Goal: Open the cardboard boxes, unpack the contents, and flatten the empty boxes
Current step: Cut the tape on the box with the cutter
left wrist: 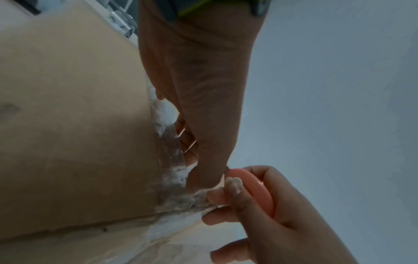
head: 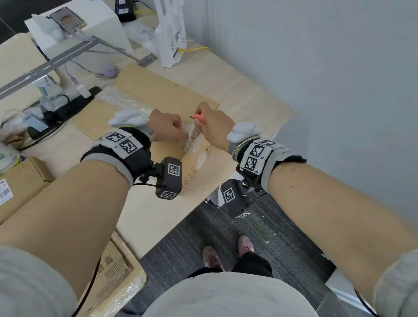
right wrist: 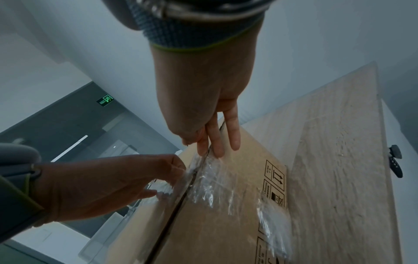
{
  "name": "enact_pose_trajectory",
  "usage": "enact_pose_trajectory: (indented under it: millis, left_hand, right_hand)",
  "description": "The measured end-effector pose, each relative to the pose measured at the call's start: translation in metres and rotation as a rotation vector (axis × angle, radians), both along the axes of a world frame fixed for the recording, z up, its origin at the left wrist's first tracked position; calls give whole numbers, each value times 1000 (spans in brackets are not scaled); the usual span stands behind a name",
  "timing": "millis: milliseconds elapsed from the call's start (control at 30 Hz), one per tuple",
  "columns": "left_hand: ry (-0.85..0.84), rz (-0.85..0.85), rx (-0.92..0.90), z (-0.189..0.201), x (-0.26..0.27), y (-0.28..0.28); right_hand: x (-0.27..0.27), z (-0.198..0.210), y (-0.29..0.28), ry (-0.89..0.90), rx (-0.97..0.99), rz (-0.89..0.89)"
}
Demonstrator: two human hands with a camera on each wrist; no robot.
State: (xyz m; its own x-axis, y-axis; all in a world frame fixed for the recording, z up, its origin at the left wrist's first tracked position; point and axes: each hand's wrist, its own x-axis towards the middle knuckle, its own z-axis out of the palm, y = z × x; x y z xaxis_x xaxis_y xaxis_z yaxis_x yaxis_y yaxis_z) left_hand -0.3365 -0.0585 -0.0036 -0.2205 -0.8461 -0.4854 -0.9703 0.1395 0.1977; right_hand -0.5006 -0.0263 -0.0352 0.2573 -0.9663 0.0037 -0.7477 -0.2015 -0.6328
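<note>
A large brown cardboard box point(head: 158, 92) lies on the light wooden table point(head: 254, 105). Crumpled clear tape point(head: 190, 134) runs along the seam at its near right corner. My left hand point(head: 168, 129) pinches this tape; the left wrist view shows its fingers curled on the tape point(left wrist: 172, 160) at the box point(left wrist: 68, 125) edge. My right hand point(head: 212, 127) grips a pink cutter point(head: 198, 119) right beside the left hand, at the same seam. In the right wrist view the right hand point(right wrist: 203, 98) has fingers on the box point(right wrist: 226, 232) beside the tape point(right wrist: 208, 182); the left hand point(right wrist: 108, 184) tugs it.
More cardboard boxes sit at the left point(head: 12, 191) and below the table edge point(head: 114, 274). A black power strip point(head: 67, 109), cables, a white box carrying a phone point(head: 89, 23) and a white router point(head: 171, 35) crowd the back. The wall stands close on the right.
</note>
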Motion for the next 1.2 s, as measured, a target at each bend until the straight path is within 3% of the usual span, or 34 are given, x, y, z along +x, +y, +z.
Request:
enact_pose_trajectory:
  millis: [333, 433, 567, 700, 1200]
  left_hand:
    - [36, -12, 14, -2, 2, -6]
    - [50, -20, -44, 2, -9, -5]
    - [36, -68, -140, 0, -30, 0]
    - [30, -118, -109, 0, -36, -1]
    - [56, -18, -16, -1, -35, 3]
  right_hand:
    - [-12, -2, 13, -137, -28, -109]
    - [-23, -2, 15, -224, 2, -190]
    - [-35, -2, 18, -209, 52, -243]
    - [-37, -6, 24, -318, 123, -314]
    - [-24, 1, 34, -496, 326, -309]
